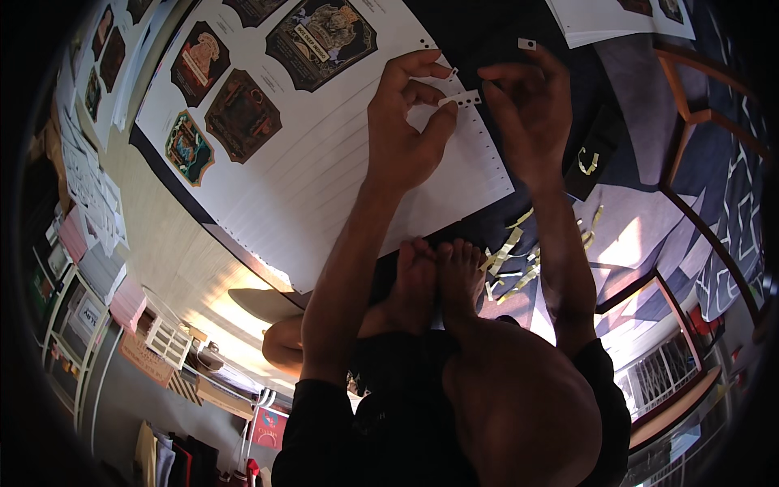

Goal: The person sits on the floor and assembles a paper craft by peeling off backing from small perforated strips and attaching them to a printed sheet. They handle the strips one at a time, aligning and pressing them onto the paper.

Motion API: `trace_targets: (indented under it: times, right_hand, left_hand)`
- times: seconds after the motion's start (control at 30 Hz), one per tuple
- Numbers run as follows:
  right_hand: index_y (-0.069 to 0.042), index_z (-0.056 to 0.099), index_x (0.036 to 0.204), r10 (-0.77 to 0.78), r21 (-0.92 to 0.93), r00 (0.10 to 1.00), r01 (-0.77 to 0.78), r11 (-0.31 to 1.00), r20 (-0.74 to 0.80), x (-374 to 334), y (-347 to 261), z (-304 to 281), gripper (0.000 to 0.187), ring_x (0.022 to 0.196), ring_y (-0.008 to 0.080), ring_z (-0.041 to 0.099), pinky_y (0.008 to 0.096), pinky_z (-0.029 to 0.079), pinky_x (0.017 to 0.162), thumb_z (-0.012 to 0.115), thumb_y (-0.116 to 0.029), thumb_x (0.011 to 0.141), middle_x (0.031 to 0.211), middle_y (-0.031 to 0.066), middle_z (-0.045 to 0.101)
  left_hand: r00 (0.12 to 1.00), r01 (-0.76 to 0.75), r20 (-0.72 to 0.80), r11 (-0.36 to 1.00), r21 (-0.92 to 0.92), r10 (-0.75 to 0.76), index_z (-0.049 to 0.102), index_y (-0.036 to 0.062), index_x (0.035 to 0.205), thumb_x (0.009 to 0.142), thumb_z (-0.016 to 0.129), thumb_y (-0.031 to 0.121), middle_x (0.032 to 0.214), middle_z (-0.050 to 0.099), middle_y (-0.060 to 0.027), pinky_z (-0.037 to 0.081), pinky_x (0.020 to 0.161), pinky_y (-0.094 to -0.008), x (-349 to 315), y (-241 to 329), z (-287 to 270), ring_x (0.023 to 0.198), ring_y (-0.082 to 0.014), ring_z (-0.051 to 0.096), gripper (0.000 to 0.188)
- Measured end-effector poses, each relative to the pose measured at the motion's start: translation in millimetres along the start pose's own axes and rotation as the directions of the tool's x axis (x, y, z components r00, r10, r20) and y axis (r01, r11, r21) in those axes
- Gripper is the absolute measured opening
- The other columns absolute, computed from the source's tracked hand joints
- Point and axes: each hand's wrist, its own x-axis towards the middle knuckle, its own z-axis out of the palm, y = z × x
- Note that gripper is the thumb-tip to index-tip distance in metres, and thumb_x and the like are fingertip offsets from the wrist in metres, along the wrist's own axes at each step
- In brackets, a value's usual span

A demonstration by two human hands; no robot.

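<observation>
The left hand (410, 122) has its grip closed on a small white rectangular strip marked with black dots (462, 100), pinched between thumb and fingers above the right edge of a large white paper sheet (316, 154). A smaller white piece with a black dot (452, 74) sits by another fingertip of that hand. The right hand (531, 122) is raised just beside it, fingers bent, with a small white tag bearing a black dot (527, 45) at a fingertip; whether its grip is closed on anything cannot be told. The sheet carries dark, ornate badge-shaped printed labels (322, 40) toward its upper left, and small black dots run along its right edge. Narrow pale-yellow strips (511, 247) lie scattered beside the person's bare feet (461, 264), below the right hand.
</observation>
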Motion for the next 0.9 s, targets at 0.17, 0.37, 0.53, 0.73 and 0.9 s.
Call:
trace_targets:
  times: [0.17, 0.37, 0.53, 0.73, 0.9]
  right_hand:
    - [-0.002, 0.045, 0.136, 0.003, -0.207, 0.995, 0.017, 0.978, 0.095, 9.9, -8.7, 0.2, 0.058, 0.091, 0.0131, 0.068, 0.029, 0.05, 0.08, 0.075, -0.004, 0.086, 0.097, 0.0046, 0.074]
    - [-0.002, 0.047, 0.133, -0.01, -0.242, 0.992, 0.04, 0.969, 0.123, 7.6, -11.3, 3.1, 0.055, 0.09, 0.0151, 0.069, 0.0291, 0.05, 0.08, 0.075, -0.004, 0.086, 0.095, 0.0051, 0.074]
    - [-0.001, 0.047, 0.132, -0.039, -0.278, 0.997, 0.057, 0.959, 0.069, 4.2, -6.4, 11.3, 0.053, 0.084, 0.0161, 0.07, 0.0299, 0.051, 0.076, 0.075, -0.004, 0.087, 0.093, 0.0063, 0.075]
    - [-0.002, 0.047, 0.13, -0.037, -0.36, 0.996, 0.065, 0.931, 0.084, 26.5, 15.1, 26.0, 0.051, 0.08, 0.0211, 0.071, 0.0319, 0.055, 0.074, 0.073, -0.003, 0.086, 0.089, 0.0085, 0.075]
    - [-0.003, 0.049, 0.13, -0.019, -0.436, 0.994, 0.063, 0.898, 0.104, 31.7, 23.0, 30.8, 0.05, 0.082, 0.0187, 0.072, 0.0309, 0.056, 0.075, 0.074, -0.005, 0.087, 0.092, 0.0073, 0.077]
  left_hand:
    - [0.999, 0.01, 0.032, 0.999, -0.038, -0.009, 0.052, 0.0, 0.133, 0.08, 0.065, -0.006, 0.112, 0.066, -0.0137, 0.054, 0.08, -0.0307, -2.2, -0.9, 1.5, 0.08, -0.0138, 0.065, 0.054]
    - [0.996, 0.006, 0.084, 0.999, 0.049, -0.01, 0.049, -0.0019, 0.136, 0.083, 0.063, -0.007, 0.116, 0.065, -0.0135, 0.053, 0.086, -0.0305, -2.5, -0.5, -2.9, 0.086, -0.0116, 0.065, 0.055]
    - [0.996, -0.078, -0.005, 0.91, 0.407, 0.087, 0.054, 0.0001, 0.132, 0.079, 0.069, 0.0, 0.105, 0.066, -0.0141, 0.056, 0.072, -0.0335, -3.0, 4.6, -1.4, 0.078, -0.0206, 0.067, 0.055]
    - [1.0, -0.01, 0.018, 0.725, 0.689, -0.003, 0.057, 0.0018, 0.133, 0.08, 0.072, 0.006, 0.101, 0.069, -0.0133, 0.056, 0.069, -0.0342, 2.2, 5.8, -15.6, 0.074, -0.0227, 0.069, 0.055]
    - [0.99, -0.04, 0.109, 0.581, 0.813, -0.085, 0.055, 0.0033, 0.139, 0.084, 0.068, 0.013, 0.088, 0.067, -0.0134, 0.058, 0.068, -0.0398, 4.5, 4.4, -17.7, 0.075, -0.029, 0.07, 0.057]
